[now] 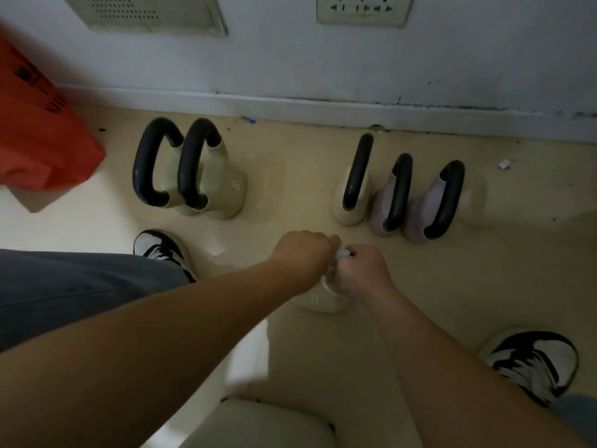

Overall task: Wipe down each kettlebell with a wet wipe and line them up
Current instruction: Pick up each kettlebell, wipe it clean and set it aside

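- Kettlebell on floor, apart from the rest: left hand curled round its handle, right hand apparently pinching wet wipe against it.
- Five other kettlebells by skirting, two groups; lining-up unfinished.

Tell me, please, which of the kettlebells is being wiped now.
The cream kettlebell marked 8, alone near the person. The left hand grips its top and the right hand holds the wipe there; the other five stand by the wall.
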### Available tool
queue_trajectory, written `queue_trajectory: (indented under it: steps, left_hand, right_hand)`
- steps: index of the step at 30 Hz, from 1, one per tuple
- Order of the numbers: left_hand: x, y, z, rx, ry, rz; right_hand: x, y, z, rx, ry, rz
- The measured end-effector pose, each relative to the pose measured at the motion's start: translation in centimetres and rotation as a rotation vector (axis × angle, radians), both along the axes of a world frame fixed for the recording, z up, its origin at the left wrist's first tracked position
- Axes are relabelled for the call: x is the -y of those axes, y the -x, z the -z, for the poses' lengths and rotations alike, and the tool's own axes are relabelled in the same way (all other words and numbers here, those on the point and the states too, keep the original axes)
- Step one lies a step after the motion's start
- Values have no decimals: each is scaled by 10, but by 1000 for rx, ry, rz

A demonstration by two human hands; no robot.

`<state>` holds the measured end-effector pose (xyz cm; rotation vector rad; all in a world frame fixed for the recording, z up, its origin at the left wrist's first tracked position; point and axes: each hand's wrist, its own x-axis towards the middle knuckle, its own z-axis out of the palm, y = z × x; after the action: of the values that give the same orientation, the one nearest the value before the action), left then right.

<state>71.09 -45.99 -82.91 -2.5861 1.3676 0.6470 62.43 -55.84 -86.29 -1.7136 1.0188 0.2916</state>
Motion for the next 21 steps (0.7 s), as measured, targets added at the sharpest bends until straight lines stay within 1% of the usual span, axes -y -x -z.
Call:
queue_trajectory:
  steps: [3, 5, 7, 8, 10, 13, 15, 17, 18, 19, 21]
  left_hand:
    - [21, 11, -2, -10, -22, 101]
    - [16, 4, -2, -33, 42, 128]
    - [-7, -8, 5, -52, 137, 78]
    - [-24, -14, 11, -93, 204, -8]
    - [-55, -16, 20, -222, 367, -261]
    - [-66, 4, 28, -344, 543, -610]
    - [-51, 15, 30, -370, 592, -838]
    - [-35, 15, 28, -351, 567, -997]
    - [-29, 11, 26, -313, 520, -993]
    - [-25, 6, 22, -260, 435, -893]
    - [-18, -3, 10, -104, 208, -504]
  right_hand:
    - [-1, 3, -2, -1, -22, 34]
    - [3, 3, -2, -33, -30, 40]
    - [5, -1, -4, -49, -41, 13]
    - [4, -2, -6, -45, -35, 2]
    - [4, -3, -8, -48, -22, -17]
    - [4, -2, -12, -38, -29, -17]
    - [3, -3, -16, -34, -30, 6]
    - [1, 0, -17, -28, -26, 31]
    - [0, 1, -17, -32, -22, 47]
    - [0, 2, -17, -40, -22, 65]
    - [2, 4, -14, -54, -39, 101]
